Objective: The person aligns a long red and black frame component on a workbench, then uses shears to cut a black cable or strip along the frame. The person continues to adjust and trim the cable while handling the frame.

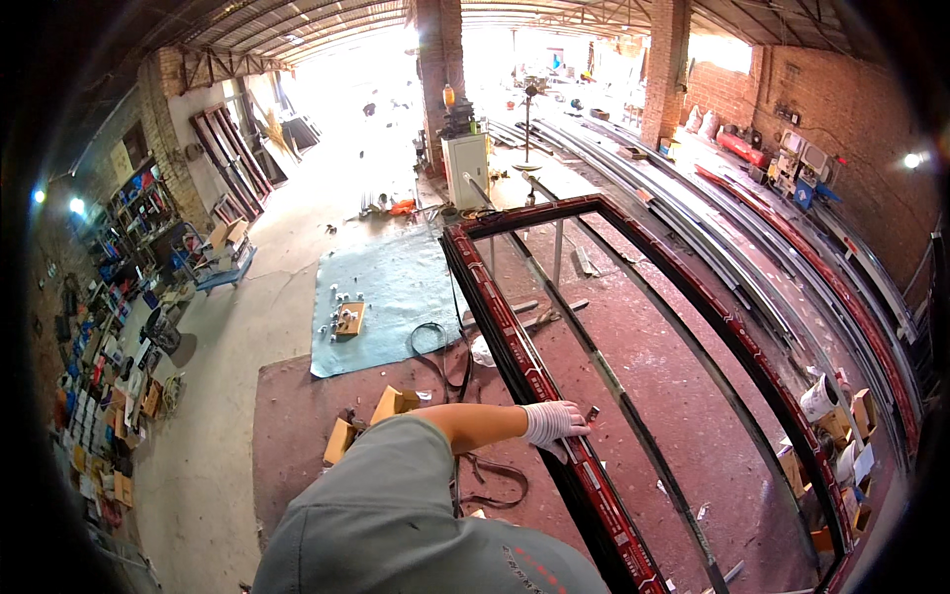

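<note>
A large dark metal frame (515,353), with red-and-white printed film along its rails, slants across the right half of the view. It looks like a window or door frame. My left hand (554,424), in a white striped glove, reaches across and grips the frame's near left rail, fingers curled over its inner side. Just beyond the fingertips is a small dark and red piece (592,414), too small to name. Two long bars (594,356) run beneath the frame as supports. My right hand is outside the picture.
Black straps (465,371) lie loosely on the red floor sheet beside the frame. Open cardboard boxes (394,403) stand left of my arm. A blue mat (381,287) holds a small box of parts. Long metal profiles (653,198) cover the right floor; a white cabinet (465,168) stands ahead.
</note>
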A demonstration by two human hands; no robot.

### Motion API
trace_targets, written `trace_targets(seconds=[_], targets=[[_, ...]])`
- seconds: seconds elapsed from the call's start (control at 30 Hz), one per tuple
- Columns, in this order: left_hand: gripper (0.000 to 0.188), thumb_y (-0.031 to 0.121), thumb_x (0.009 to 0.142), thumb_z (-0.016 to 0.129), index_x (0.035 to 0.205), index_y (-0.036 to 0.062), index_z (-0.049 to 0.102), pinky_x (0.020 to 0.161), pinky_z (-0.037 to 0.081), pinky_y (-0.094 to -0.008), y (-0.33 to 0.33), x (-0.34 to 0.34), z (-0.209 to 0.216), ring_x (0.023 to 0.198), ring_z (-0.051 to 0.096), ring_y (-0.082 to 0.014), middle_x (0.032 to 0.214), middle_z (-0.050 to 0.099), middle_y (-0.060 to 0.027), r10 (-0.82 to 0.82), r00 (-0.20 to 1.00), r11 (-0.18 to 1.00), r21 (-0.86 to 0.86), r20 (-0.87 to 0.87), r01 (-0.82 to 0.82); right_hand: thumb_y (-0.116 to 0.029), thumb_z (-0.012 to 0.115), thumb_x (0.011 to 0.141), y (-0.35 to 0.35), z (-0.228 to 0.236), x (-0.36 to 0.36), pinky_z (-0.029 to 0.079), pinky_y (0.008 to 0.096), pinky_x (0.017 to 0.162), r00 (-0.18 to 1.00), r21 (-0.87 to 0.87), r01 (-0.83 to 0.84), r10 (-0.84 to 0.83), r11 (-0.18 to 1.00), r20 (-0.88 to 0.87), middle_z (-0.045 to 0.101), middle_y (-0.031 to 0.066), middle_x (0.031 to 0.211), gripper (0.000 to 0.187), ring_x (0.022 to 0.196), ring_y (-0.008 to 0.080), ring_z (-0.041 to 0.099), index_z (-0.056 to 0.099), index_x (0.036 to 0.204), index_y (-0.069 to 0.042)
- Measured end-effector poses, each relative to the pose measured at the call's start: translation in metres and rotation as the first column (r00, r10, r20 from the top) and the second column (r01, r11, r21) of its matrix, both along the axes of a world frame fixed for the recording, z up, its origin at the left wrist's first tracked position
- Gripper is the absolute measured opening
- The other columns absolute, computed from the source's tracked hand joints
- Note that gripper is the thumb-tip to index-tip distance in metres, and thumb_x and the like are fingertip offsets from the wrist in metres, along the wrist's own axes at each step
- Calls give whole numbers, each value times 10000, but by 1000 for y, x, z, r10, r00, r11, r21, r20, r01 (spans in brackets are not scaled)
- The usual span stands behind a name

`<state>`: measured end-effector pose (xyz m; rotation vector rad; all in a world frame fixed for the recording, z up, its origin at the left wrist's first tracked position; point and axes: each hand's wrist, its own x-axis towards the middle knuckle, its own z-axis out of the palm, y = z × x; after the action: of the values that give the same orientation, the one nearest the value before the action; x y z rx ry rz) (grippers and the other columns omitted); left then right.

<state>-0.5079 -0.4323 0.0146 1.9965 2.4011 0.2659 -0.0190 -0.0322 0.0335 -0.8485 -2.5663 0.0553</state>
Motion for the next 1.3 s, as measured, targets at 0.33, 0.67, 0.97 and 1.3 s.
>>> trace_targets(seconds=[0.33, 0.67, 0.97, 1.3], targets=[[870, 618, 726, 765, 1304, 4, 548, 1095, 386, -456, -10, -15, 6, 1196, 571, -334, 1219, 624, -156, 44, 998, 998, -52, 35, -42, -323, 664, 928, 6, -7, 2, 549, 445, 673, 998, 112, -42, 47, 993, -48, 722, 159, 800, 296, 726, 337, 686, 769, 897, -48], [906, 656, 753, 728, 1341, -2, 527, 1133, 361, -454, -25, -25, 9, 1250, 545, -338, 1283, 604, -178, 86, 996, 991, -104, 1, -85, -309, 658, 929, 7, -5, -2, 556, 445, 668, 997, 61, -57, 59, 997, -39, 723, 167, 788, 302, 717, 340, 691, 765, 869, -33], [885, 646, 747, 739, 1318, 2, 534, 1139, 357, -457, -28, -31, 9, 1245, 542, -337, 1276, 599, -168, 153, 987, 979, -126, -46, -158, -294, 654, 929, 5, -4, -4, 555, 452, 657, 995, 52, -53, 57, 997, -78, 722, 173, 784, 297, 701, 351, 688, 761, 859, -26], [883, 649, 785, 700, 1345, -7, 514, 1125, 368, -462, -39, -46, 15, 1266, 533, -338, 1320, 582, -172, 179, 980, 956, -219, -89, -195, -323, 649, 933, 13, -17, 0, 550, 443, 665, 996, 100, -40, 47, 994, -71, 724, 162, 801, 312, 715, 348, 684, 760, 877, -37]])
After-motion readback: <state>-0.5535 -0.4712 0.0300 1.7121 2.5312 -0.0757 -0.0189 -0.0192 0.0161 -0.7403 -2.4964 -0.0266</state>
